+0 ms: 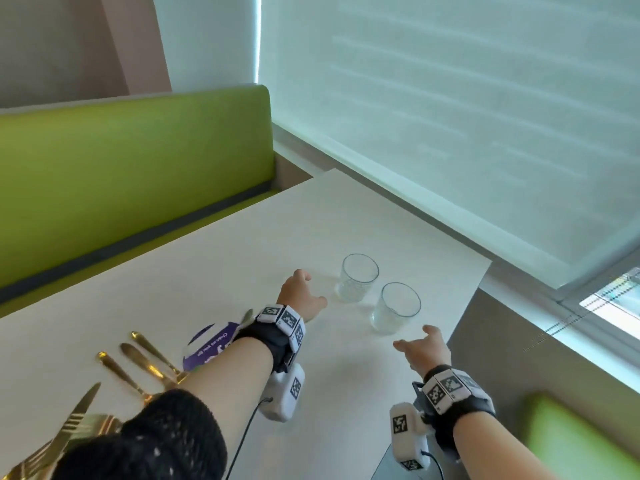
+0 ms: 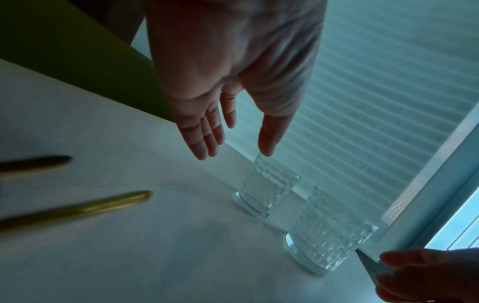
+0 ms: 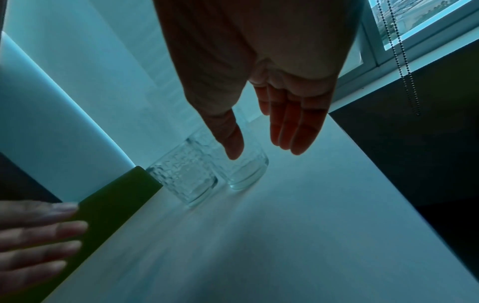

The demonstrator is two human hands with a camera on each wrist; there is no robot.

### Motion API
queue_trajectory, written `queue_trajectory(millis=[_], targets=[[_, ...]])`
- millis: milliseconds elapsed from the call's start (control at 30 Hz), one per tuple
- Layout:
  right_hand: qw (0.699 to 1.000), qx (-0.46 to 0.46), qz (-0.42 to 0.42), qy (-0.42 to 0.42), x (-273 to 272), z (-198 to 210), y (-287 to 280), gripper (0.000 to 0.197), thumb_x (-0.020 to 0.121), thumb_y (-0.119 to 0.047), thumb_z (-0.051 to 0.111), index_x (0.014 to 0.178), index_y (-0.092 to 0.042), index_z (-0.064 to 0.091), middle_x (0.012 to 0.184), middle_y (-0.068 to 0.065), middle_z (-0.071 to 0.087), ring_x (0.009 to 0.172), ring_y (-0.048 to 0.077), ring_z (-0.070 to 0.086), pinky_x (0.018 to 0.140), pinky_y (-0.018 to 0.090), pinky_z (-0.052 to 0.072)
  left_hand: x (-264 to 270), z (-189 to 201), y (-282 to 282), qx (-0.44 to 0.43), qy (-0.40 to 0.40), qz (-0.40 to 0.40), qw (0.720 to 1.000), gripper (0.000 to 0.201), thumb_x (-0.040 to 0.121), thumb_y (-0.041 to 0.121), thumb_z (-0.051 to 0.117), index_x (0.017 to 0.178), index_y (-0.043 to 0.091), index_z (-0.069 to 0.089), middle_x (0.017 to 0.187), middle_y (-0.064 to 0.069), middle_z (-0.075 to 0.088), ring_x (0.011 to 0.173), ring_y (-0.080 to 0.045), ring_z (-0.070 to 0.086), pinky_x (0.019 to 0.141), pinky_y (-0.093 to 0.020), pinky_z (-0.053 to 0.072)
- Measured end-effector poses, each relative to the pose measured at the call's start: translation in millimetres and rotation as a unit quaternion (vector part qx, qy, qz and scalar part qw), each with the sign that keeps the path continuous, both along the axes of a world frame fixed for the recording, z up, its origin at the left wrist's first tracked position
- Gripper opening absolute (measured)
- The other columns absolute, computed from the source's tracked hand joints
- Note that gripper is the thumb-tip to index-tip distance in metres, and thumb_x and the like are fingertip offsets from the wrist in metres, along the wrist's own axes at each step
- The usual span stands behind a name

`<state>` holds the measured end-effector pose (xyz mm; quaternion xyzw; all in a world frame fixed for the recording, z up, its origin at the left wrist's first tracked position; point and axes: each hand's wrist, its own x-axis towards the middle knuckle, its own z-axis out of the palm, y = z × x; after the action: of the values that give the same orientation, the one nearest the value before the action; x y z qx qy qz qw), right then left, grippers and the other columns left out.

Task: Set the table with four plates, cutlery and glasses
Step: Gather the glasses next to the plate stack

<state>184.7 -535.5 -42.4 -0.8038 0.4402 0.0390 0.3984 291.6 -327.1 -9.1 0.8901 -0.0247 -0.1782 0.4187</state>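
Both my hands hover above the white table [image 1: 242, 258], holding nothing: my left hand [image 1: 300, 295] has its fingers straight and spread from the thumb just beside the far glass [image 1: 358, 282], and my right hand [image 1: 426, 346] is likewise spread, near the closer glass [image 1: 396, 307]. The two textured glasses stand upright and close together near the table edge by the window blind [image 1: 450, 98]. Gold cutlery [image 1: 138, 362] lies to my left beside a purple-and-white plate [image 1: 204, 346], partly under my forearm, with the green bench [image 1: 121, 161] beyond.
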Motion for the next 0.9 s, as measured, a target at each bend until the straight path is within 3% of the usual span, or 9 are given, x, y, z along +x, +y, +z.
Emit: queue_trajectory(millis=[100, 300, 433, 500, 600, 733, 900], targets=[[1.0, 0.011, -0.008, 0.003, 6, -9, -14, 0.083, 0.076, -0.02, 0.073, 0.144, -0.012, 0.025, 0.113, 0.017, 0.065, 0.11, 0.031, 0.06, 0.095, 0.037, 0.048, 14, -15, -31, -0.009, 0.02, -0.017, 1.0, 0.074, 0.078, 0.022, 0.07, 0.139, 0.007, 0.032, 0.142, -0.009, 0.039, 0.131, -0.023, 0.041, 0.105, -0.027, 0.034], [1.0, 0.025, -0.003, -0.014, 15, -7, -23, 0.093, 0.077, -0.015, 0.075, 0.149, -0.013, 0.015, 0.134, 0.013, 0.053, 0.125, 0.029, 0.05, 0.104, 0.036, 0.038, 34, -39, -69, -0.035, 0.042, -0.031, 0.998, 0.101, 0.071, 0.024, 0.079, 0.148, 0.01, 0.016, 0.153, -0.007, 0.026, 0.141, -0.022, 0.029, 0.112, -0.028, 0.027], [0.999, 0.024, 0.014, -0.021, 20, -13, -21, 0.105, 0.071, -0.019, 0.08, 0.15, -0.015, 0.011, 0.137, 0.009, 0.049, 0.123, 0.026, 0.051, 0.105, 0.037, 0.041, 41, -50, -84, -0.076, 0.038, -0.023, 0.996, 0.11, 0.067, 0.022, 0.083, 0.15, 0.014, 0.012, 0.155, -0.006, 0.027, 0.142, -0.021, 0.029, 0.112, -0.026, 0.026], [0.999, 0.024, 0.023, -0.036, 23, -14, -19, 0.107, 0.069, -0.02, 0.082, 0.15, -0.016, 0.011, 0.139, 0.007, 0.047, 0.121, 0.024, 0.051, 0.102, 0.034, 0.043, 42, -55, -89, -0.101, 0.035, -0.013, 0.994, 0.11, 0.064, 0.02, 0.085, 0.149, 0.017, 0.015, 0.152, -0.004, 0.033, 0.139, -0.019, 0.034, 0.11, -0.023, 0.028], [0.998, 0.012, 0.031, -0.061, 29, -16, -15, 0.107, 0.067, -0.021, 0.084, 0.149, -0.016, 0.016, 0.139, 0.007, 0.047, 0.122, 0.023, 0.051, 0.097, 0.027, 0.041, 45, -60, -92, -0.104, 0.013, 0.004, 0.994, 0.097, 0.061, 0.021, 0.086, 0.142, 0.018, 0.033, 0.14, -0.002, 0.048, 0.129, -0.018, 0.045, 0.105, -0.021, 0.033], [0.995, -0.009, 0.018, -0.101, 38, -23, -10, 0.108, 0.058, -0.029, 0.088, 0.145, -0.017, 0.025, 0.138, 0.006, 0.049, 0.127, 0.023, 0.047, 0.105, 0.031, 0.037, 43, -64, -89, -0.074, -0.014, -0.014, 0.997, 0.086, 0.056, 0.026, 0.086, 0.132, 0.017, 0.046, 0.128, -0.004, 0.052, 0.123, -0.02, 0.048, 0.105, -0.027, 0.038], [0.992, -0.018, -0.006, -0.123, 46, -30, -4, 0.085, 0.059, -0.027, 0.087, 0.13, -0.019, 0.042, 0.126, 0.002, 0.059, 0.116, 0.021, 0.055, 0.1, 0.03, 0.041, 38, -64, -68, -0.071, -0.028, -0.005, 0.997, 0.082, 0.056, 0.025, 0.087, 0.128, 0.018, 0.049, 0.124, -0.004, 0.052, 0.12, -0.019, 0.048, 0.097, -0.02, 0.034]])
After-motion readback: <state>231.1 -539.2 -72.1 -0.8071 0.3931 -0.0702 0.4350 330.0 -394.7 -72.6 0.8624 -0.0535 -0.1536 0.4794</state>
